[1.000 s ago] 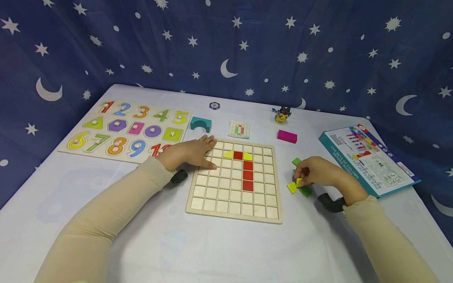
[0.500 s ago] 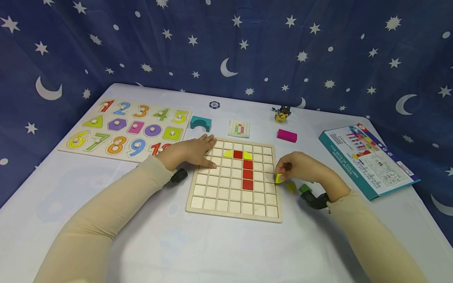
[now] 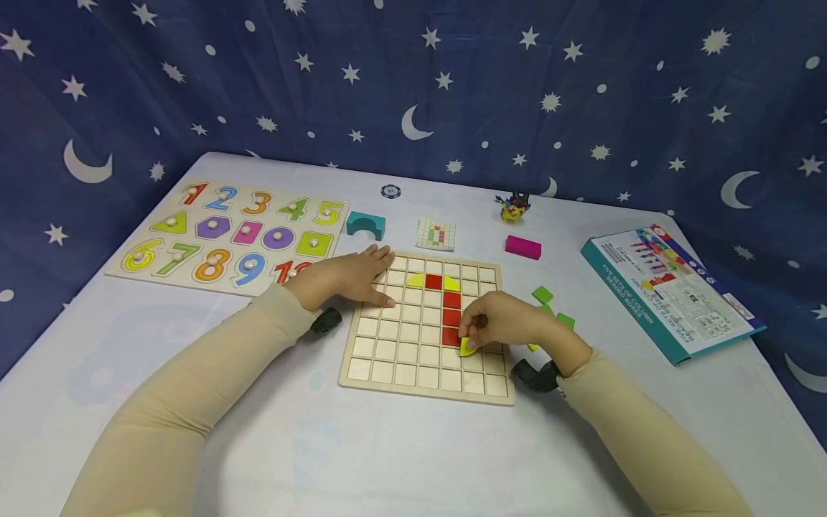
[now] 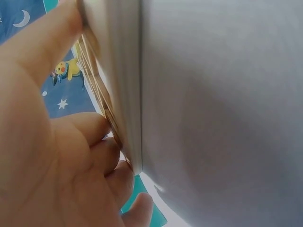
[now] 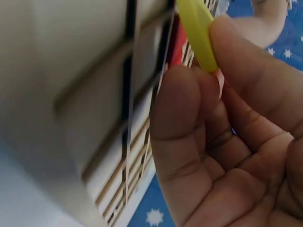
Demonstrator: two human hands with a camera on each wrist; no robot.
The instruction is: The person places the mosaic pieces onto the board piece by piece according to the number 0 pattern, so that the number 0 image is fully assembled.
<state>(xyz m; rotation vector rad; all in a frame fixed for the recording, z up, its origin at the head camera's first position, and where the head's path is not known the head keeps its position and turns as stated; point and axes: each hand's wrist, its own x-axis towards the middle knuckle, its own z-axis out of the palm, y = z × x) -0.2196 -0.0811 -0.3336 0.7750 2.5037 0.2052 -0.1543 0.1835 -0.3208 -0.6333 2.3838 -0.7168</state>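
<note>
My right hand [image 3: 500, 319] pinches a yellow tile [image 3: 466, 347] between thumb and fingers, low over the wooden grid board [image 3: 426, 394], beside the lowest red tile [image 3: 451, 337]. In the right wrist view, the yellow tile [image 5: 196, 35] stands tilted between the fingertips. Several red tiles form a column with one more at its upper left, and two yellow tiles with curved edges flank that top red one [image 3: 433, 282]. With fingers spread, my left hand [image 3: 355, 278] rests on the board's left edge; the left wrist view shows its fingers along the board's side [image 4: 128, 85].
Right of the board lie several green tiles [image 3: 542, 294] and a yellow tile [image 3: 533, 347], partly hidden by my right wrist. Behind the board are a teal arch block [image 3: 365, 224], pattern card [image 3: 436, 235] and magenta block [image 3: 523, 247]. A number puzzle [image 3: 194, 248] and box [image 3: 672, 287] flank it.
My right hand has picked a yellow tile from the loose tiles on the right and carried it left over the board. My left hand has stayed in place.
</note>
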